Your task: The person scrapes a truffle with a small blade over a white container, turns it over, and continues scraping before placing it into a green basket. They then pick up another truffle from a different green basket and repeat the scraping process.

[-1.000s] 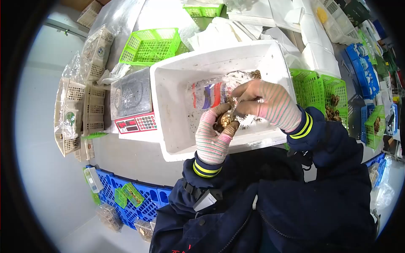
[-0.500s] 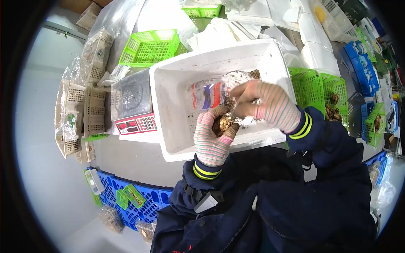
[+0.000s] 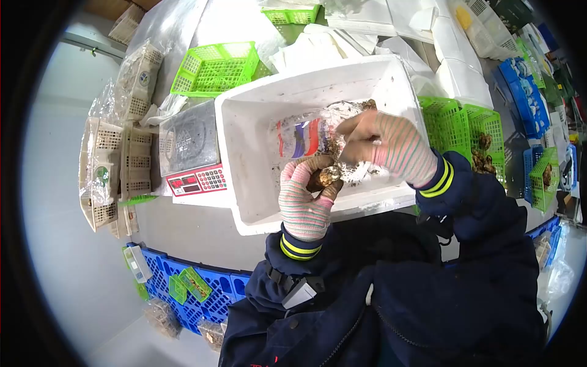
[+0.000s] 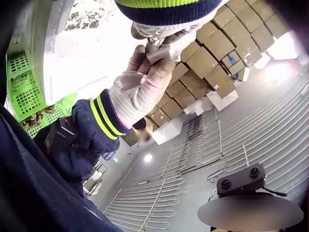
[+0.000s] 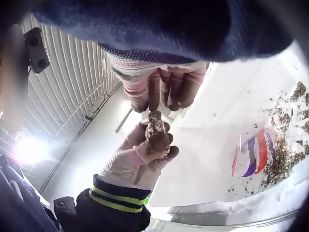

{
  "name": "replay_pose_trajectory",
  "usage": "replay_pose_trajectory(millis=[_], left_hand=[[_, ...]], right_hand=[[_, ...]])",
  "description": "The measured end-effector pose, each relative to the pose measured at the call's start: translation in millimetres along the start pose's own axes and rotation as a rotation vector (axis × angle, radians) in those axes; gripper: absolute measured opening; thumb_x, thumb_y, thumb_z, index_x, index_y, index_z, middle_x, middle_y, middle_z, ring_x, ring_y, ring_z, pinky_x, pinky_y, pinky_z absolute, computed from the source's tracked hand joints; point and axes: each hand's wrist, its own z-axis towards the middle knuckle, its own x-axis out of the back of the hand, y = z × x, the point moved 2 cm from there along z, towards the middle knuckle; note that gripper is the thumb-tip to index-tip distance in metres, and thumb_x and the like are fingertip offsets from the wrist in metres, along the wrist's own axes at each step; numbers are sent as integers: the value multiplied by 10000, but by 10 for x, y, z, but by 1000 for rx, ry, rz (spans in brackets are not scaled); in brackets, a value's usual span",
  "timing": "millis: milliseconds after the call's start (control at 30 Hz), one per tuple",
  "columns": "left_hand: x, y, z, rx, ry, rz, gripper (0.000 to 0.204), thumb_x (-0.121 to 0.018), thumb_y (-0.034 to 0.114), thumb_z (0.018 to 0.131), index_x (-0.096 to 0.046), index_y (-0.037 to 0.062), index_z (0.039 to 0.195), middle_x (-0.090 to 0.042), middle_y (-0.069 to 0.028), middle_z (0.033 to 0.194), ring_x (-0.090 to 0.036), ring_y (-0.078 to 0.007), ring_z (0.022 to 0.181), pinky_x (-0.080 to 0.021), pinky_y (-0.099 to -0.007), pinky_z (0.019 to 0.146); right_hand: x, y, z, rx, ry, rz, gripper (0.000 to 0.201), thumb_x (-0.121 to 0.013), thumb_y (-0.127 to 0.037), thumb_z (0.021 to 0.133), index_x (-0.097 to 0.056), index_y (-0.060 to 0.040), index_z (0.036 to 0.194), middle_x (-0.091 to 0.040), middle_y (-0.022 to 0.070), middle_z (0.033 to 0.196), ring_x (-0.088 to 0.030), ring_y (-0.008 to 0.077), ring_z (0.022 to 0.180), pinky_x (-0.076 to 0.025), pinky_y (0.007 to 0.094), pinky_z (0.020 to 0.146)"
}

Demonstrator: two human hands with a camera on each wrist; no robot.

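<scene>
Over the white foam box (image 3: 249, 183), my gloved left hand (image 3: 306, 202) grips a knobbly brown-and-pale lump that looks like a mushroom (image 3: 330, 175) between thumb and fingers. The lump (image 5: 155, 129) stands upright from the left fingertips in the right wrist view. My right hand (image 3: 397, 147), in a striped glove with dark fingertips, is close beside it. A small flat grey blade (image 4: 157, 54) shows at the right fingertips in the left wrist view, pinched there. Below the hands lie dark crumbs and a clear plastic bag with red and blue stripes (image 3: 307, 137).
Left of the box stands a scale (image 3: 189, 140) with a red keypad. A green basket (image 3: 217, 67) is behind it, and green baskets (image 3: 483, 125) with brown lumps stand at the right. Bagged beige crates (image 3: 101, 171) line the far left. White cloths (image 3: 318, 49) lie behind the box.
The right hand has shifted slightly away from the lump, toward the right. The left hand has turned the lump slightly and keeps its grip.
</scene>
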Motion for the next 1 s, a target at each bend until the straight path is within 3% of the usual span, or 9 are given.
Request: replay_pose_trajectory(millis=[100,233,333,400,533,633,833,900,1000], left_hand=[[-31,10,14,-26,17,92,408,-727,-127,675,-635,34,1039,-545,-60,1011,-622,-138,867,-525,-249,772],[-15,6,33,-12,46,86,437,-766,-94,631,-646,60,1023,-552,-14,903,-533,-105,733,-465,-251,732],[-5,21,51,-44,40,124,426,-764,-90,638,-651,55,1022,-559,-17,877,-546,-109,732,-472,-258,733],[6,-8,54,-54,-12,44,419,-753,-81,683,-629,38,1065,-583,-18,905,-573,-108,800,-476,-256,766],[-10,-200,-13,126,-134,-384,452,-694,-79,780,-536,6,1194,-597,-51,1063,-574,-125,959,-465,-267,868],[-46,-172,-10,146,-133,-541,427,-695,-76,773,-551,11,1166,-603,-55,1057,-570,-115,912,-463,-266,855],[-38,-131,18,58,-209,-397,448,-669,-62,793,-490,-11,1201,-567,-127,1189,-529,-210,1142,-417,-340,989],[-41,-113,38,61,-229,-417,441,-677,-36,800,-485,-17,1197,-560,-143,1211,-514,-228,1178,-397,-359,1016],[-46,-103,51,-57,-244,-403,514,-751,156,799,-479,-42,1187,-486,-216,1329,-385,-312,1325,-251,-443,1119]], right_hand=[[-61,-30,-28,278,-129,-269,211,-763,-156,737,-680,17,825,-679,137,992,-656,201,906,-508,295,748],[-8,-45,-1,11,-68,-37,248,-777,-198,701,-673,2,805,-675,144,1002,-643,246,965,-495,324,814],[-12,-93,0,127,-113,-196,245,-783,-192,707,-675,6,801,-671,154,1020,-645,206,957,-501,307,805],[16,8,75,-22,-86,-87,222,-779,-179,716,-681,-1,806,-674,160,1008,-638,191,985,-497,296,814],[35,-132,-4,72,-175,-30,179,-753,-113,751,-664,19,832,-639,155,1072,-625,171,933,-496,299,814],[43,-48,53,6,-188,-17,168,-734,-123,767,-667,17,834,-641,151,1070,-625,181,944,-489,298,832],[57,-118,5,52,-170,-90,198,-755,-178,762,-685,1,808,-682,94,980,-627,134,822,-500,273,723],[150,-87,41,-69,-88,-1,226,-748,-195,778,-683,10,846,-692,81,927,-614,110,762,-494,241,692],[281,22,-3,36,-23,32,271,-745,-261,798,-708,-49,962,-701,52,849,-624,123,779,-485,246,752]])
